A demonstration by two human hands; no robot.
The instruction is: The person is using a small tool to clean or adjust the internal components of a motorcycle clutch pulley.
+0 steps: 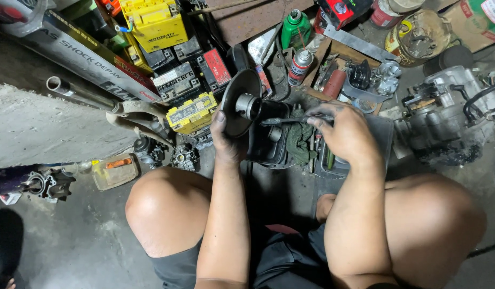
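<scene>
While the left hand (227,140) clamps the dark variator pulley (241,101) upright at frame centre, keep it steady; the right hand (344,134), closed on a screwdriver (290,121), should probe the hub squarely, above the tray (385,134).

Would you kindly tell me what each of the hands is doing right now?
Left hand: closed on the round metal disc part.
Right hand: closed on a slim dark tool pointed at the disc's hub.
</scene>
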